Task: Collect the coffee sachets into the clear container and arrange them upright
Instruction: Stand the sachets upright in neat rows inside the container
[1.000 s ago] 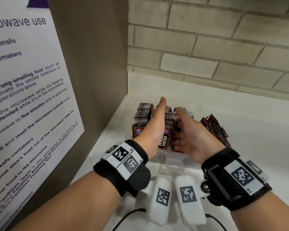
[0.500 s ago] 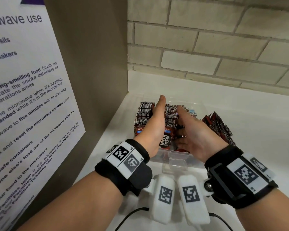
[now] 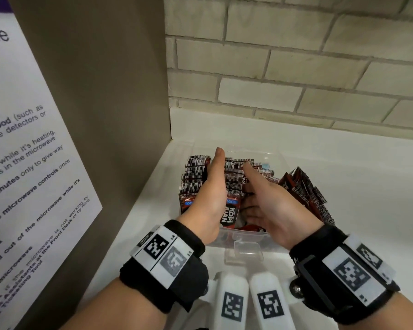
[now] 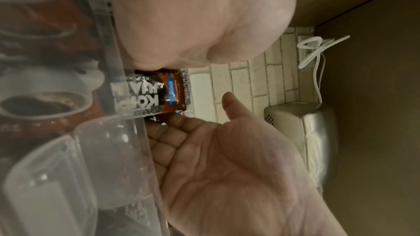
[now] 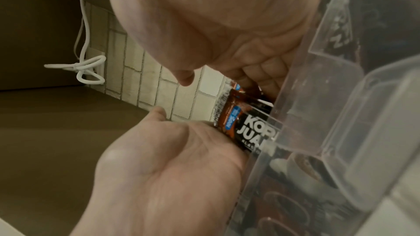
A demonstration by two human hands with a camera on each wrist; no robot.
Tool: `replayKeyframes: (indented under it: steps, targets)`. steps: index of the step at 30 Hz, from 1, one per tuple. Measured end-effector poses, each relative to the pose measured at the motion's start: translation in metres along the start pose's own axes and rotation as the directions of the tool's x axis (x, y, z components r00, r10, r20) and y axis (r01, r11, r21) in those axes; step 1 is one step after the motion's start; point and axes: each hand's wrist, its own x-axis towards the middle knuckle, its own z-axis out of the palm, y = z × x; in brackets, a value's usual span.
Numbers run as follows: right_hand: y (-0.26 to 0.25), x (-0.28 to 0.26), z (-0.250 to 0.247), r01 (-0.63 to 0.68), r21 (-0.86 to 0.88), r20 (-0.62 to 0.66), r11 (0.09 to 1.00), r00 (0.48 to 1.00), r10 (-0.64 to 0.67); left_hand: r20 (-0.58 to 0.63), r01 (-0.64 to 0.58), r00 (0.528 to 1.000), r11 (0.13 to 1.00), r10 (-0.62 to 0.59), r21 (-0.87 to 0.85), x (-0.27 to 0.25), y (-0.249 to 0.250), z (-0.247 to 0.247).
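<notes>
Mostly done: red-and-black foil coffee sachets [image 3: 234, 186] stand upright in the clear plastic container [image 3: 246, 244] near the white counter [image 3: 343, 167]'s back left corner. Left hand [image 3: 212, 189] and right hand [image 3: 265, 206], fingers straight, press rows together; a loose sachet pile [image 3: 305, 189] beside it remains.

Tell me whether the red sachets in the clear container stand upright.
Mostly upright: red coffee sachets stand on edge in the clear plastic container, crimped tops up.
</notes>
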Motion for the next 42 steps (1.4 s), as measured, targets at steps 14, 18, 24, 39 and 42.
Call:
replayKeyframes:
  steps: [14, 18, 24, 39, 42]
  targets:
    - [-0.002, 0.001, 0.005, 0.023, -0.008, 0.103, 1.000, 0.994, -0.022, -0.015, 0.006, 1.000, 1.000, -0.006, -0.007, 0.002, -0.001, -0.001]
    - [-0.005, -0.002, 0.005, 0.004, -0.001, 0.107, 1.000, 0.994, -0.004, -0.024, 0.037, 0.999, 0.999, -0.037, 0.004, 0.003, -0.001, -0.002]
    - [-0.006, -0.001, 0.008, -0.007, 0.010, 0.089, 1.000, 0.996, 0.006, -0.044, 0.077, 0.996, 0.995, -0.074, 0.068, -0.004, 0.006, 0.003]
    - [0.004, 0.011, 0.019, 0.012, 0.060, 0.237, 0.998, 0.971, -0.026, -0.087, 0.105, 0.990, 0.994, -0.107, -0.029, -0.009, 0.008, 0.004]
    - [0.004, 0.014, 0.020, 0.028, 0.028, 0.202, 0.999, 0.979, -0.033, -0.103, 0.097, 0.990, 0.995, -0.100, -0.033, -0.009, 0.009, 0.004]
